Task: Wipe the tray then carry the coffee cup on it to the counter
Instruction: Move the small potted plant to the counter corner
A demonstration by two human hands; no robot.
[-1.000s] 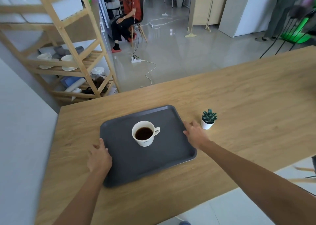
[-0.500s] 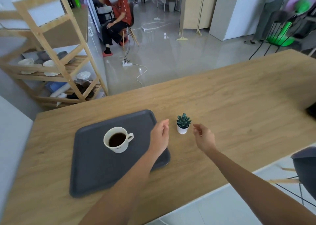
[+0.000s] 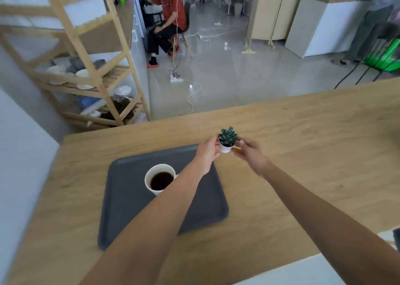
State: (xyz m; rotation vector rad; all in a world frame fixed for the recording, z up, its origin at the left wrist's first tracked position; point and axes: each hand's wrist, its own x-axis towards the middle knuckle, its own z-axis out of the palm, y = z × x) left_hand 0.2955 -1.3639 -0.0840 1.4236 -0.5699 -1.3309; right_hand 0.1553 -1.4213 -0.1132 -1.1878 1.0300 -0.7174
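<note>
With the tray [image 3: 134,215] and its full coffee cup [image 3: 160,179] released on the desk [image 3: 303,154] at lower centre, a small potted succulent [image 3: 227,140] is now pinched between the left hand [image 3: 207,152] and right hand [image 3: 251,154], delaying carrying.

Both arms reach fwd, bare, nearly straight. Left hand [image 3: 207,152] and right hand [image 3: 251,154] close in from opp. sides w/ fingers curled, fingertips pinching the same small pot between them. Left forearm crosses diagonally up-right; right forearm angles up-left.
</note>
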